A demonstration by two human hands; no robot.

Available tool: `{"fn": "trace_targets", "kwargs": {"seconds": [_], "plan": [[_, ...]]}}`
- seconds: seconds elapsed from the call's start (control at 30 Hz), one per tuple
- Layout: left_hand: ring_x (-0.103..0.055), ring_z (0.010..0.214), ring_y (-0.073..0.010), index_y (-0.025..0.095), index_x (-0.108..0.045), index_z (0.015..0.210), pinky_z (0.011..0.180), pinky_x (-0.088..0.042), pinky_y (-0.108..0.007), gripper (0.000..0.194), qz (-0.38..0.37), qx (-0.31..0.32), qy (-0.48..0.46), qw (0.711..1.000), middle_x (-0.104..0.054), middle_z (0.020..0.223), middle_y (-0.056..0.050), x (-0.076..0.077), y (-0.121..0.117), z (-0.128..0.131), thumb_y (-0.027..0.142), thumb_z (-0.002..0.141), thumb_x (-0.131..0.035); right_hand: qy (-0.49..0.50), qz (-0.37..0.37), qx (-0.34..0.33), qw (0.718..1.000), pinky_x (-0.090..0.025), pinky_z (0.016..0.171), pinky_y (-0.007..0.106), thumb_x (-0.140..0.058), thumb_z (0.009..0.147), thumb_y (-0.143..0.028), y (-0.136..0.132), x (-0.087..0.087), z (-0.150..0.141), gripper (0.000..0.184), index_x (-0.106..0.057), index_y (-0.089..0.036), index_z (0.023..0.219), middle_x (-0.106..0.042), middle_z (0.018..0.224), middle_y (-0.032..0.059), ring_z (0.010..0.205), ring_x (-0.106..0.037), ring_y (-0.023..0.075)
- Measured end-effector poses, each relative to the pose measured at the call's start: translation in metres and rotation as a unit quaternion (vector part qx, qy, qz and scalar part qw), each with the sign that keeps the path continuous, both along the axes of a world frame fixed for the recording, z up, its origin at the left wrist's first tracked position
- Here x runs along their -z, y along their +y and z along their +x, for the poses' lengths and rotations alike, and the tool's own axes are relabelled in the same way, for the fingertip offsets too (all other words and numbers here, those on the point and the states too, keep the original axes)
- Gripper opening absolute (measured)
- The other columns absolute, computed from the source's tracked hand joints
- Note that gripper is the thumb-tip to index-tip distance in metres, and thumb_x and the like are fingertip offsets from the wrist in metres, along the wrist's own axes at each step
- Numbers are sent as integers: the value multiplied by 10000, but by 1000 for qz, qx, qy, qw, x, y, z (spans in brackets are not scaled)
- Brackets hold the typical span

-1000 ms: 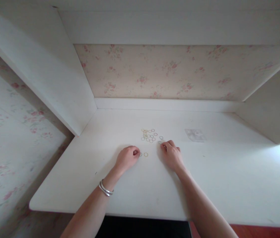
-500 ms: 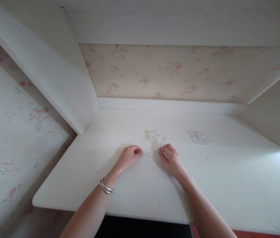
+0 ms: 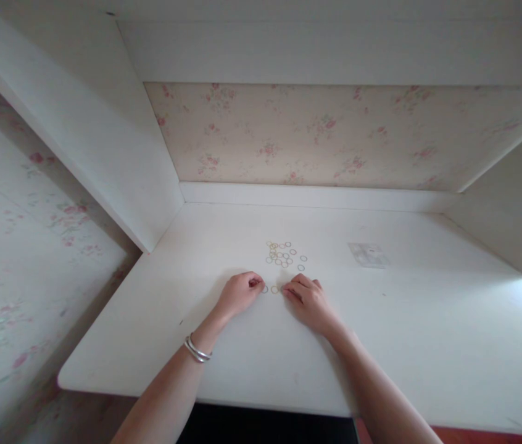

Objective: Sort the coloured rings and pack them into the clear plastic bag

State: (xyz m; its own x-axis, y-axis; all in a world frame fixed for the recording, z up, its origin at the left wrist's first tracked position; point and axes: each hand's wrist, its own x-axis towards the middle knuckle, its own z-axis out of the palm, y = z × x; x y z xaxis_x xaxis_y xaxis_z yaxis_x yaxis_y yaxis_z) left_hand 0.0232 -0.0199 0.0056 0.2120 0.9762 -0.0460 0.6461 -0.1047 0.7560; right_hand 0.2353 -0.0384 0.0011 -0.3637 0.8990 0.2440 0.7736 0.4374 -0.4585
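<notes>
My left hand rests on the white desk with thumb and fingers pinched together. Its tips are at the left edge of a thin greenish ring, perhaps holding it in place. Just right of that lies a yellowish ring, flat on the desk. My right hand is closed, its fingertips on another thin ring, mostly hidden under them. Beyond both hands spreads a loose group of similar rings, several of them overlapping. A dark ring lies apart, just above my right hand.
A clear plastic bag lies on the desk to the right. White panels enclose the desk at left, right and above. A low ledge runs along the back, below flowered wallpaper.
My right hand has moved left and slightly nearer, bringing a ring beside the yellowish one. My left hand has stayed in place.
</notes>
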Motion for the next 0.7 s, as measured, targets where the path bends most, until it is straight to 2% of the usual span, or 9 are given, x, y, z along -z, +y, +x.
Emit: {"fn": "trace_targets", "kwargs": {"seconds": [0.1,0.23,0.37,0.53,0.7], "plan": [[-630,785,-158,223,-687,851,715,-454,-234,212,-6,-2,5,1000,-702,843,-13,1,0,0,323,800,-508,15,19,79,997,-367,786,293,-405,915,-313,7,6,9,264,-656,-233,924,-603,934,43,850,-567,147],[-630,791,-160,228,-689,849,725,-458,-236,197,-6,-8,7,1000,-704,851,-11,2,0,0,320,791,-525,-29,16,188,982,-362,783,324,-406,906,-325,14,10,21,301,-602,-266,1126,-581,1004,55,866,-565,172],[-634,783,-156,236,-691,841,743,-462,-239,185,-2,-6,4,1000,-706,843,-6,3,0,0,322,787,-536,-72,3,189,979,-345,776,332,-416,904,-341,15,10,24,301,-604,-315,1138,-566,993,48,881,-556,180],[-635,785,-160,232,-694,840,760,-462,-246,188,-10,-13,9,1000,-709,851,-11,1,-1,1,336,782,-549,-37,-24,175,984,-362,736,295,-450,890,-335,19,11,26,243,-677,-261,933,-569,969,41,841,-562,159],[-632,786,-160,234,-693,841,754,-457,-245,188,-9,-10,14,1000,-707,849,-12,0,-1,1,342,782,-552,-39,-7,144,989,-372,769,305,-419,910,-304,17,9,23,249,-659,-239,918,-571,941,43,863,-552,164]]}}
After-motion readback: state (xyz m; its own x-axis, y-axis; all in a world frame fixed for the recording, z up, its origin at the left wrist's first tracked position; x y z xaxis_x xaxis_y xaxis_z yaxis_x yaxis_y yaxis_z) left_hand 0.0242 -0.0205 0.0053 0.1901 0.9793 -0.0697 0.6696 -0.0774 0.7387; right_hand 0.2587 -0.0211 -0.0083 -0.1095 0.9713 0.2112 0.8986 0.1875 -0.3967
